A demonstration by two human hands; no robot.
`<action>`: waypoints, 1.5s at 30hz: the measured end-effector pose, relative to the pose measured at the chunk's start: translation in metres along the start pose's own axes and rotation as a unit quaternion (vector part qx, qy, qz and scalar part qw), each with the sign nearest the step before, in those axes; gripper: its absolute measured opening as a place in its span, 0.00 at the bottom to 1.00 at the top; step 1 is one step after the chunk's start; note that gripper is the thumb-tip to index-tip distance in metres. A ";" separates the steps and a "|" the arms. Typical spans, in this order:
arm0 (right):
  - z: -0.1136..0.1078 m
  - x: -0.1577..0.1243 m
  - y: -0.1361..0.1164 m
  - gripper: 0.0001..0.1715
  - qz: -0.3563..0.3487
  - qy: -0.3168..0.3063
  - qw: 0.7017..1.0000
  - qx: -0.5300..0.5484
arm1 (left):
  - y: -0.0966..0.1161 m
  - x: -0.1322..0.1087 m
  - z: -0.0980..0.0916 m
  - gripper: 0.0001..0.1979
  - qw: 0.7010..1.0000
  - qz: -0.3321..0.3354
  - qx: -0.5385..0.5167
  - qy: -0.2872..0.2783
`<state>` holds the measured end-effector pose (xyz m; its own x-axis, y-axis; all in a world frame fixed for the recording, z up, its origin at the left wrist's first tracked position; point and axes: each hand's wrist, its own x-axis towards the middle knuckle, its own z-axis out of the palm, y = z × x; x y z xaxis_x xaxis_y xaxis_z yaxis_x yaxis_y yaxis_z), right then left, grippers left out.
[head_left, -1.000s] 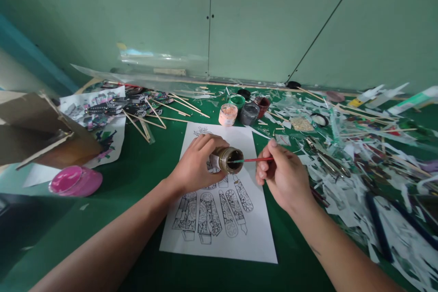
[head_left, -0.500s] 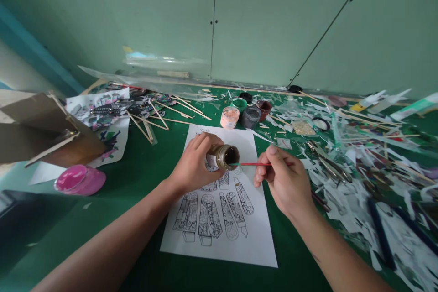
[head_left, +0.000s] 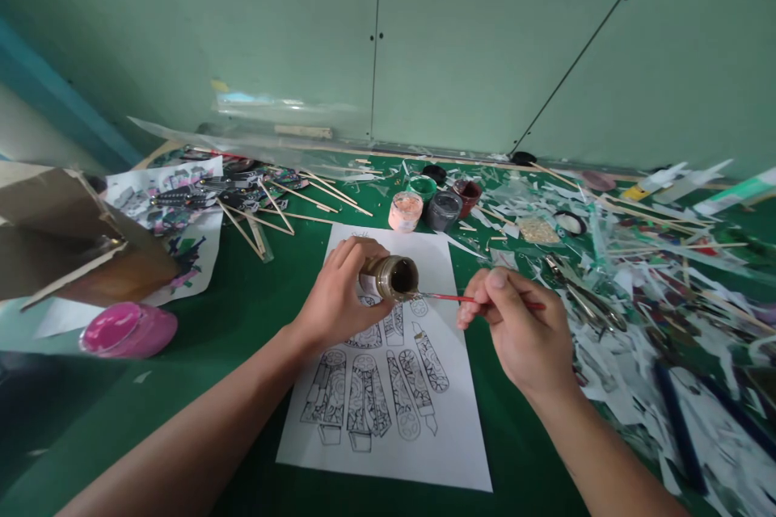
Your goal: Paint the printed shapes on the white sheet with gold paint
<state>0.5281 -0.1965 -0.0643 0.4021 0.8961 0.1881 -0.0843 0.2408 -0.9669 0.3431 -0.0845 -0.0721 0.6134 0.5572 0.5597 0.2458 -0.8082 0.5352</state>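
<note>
While left hand (head_left: 339, 295) grips tilted jar (head_left: 388, 278) (label (head_left: 369, 283) partly covered, unreadable), right hand (head_left: 525, 327) pinches red brush (head_left: 449, 297) at jar's mouth.

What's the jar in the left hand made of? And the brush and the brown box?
Jar: plastic or glass, I can't tell which; its ridged neck looks glossy. Brush: its evenly red handle could be painted wood or plastic. Box: probably cardboard, with a dull brown surface and rough edges.
</note>
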 end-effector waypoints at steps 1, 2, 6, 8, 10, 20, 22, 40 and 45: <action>-0.001 0.000 -0.001 0.18 -0.002 0.005 1.000 0.002 | -0.001 0.000 0.000 0.21 1.000 -0.001 0.001 0.002; -0.001 0.001 -0.002 0.18 -0.003 0.012 1.000 0.005 | -0.001 0.000 0.000 0.21 1.000 -0.002 0.002 0.003; 0.001 0.002 -0.002 0.18 0.009 0.028 0.999 0.019 | -0.001 0.000 0.000 0.21 1.000 0.003 -0.001 -0.002; 0.002 0.002 0.000 0.19 0.025 0.036 0.999 0.020 | 0.000 0.000 0.000 0.21 1.000 0.012 -0.006 -0.010; 0.001 0.002 0.003 0.20 0.036 0.051 0.998 0.013 | 0.001 0.000 0.000 0.21 1.000 0.020 -0.006 -0.018; 0.002 0.005 0.000 0.22 0.028 0.097 0.995 0.016 | 0.002 -0.003 -0.003 0.22 0.999 0.028 0.017 -0.008; 0.003 0.005 0.001 0.22 0.028 0.092 0.995 0.009 | 0.002 -0.004 -0.003 0.22 0.999 0.030 0.017 -0.005; -0.003 0.012 0.014 0.24 0.082 0.026 0.994 0.070 | -0.002 -0.005 0.001 0.24 0.989 -0.108 0.087 0.052; -0.002 0.004 0.027 0.32 0.068 0.002 0.997 -0.045 | -0.007 -0.007 0.003 0.24 0.989 -0.118 0.087 0.023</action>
<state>0.5294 -0.1867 -0.0896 0.3958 0.9167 0.0540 -0.0568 0.0831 -0.9949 0.3395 -0.0836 -0.0817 0.4902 0.7385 0.4630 0.5055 -0.6736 0.5392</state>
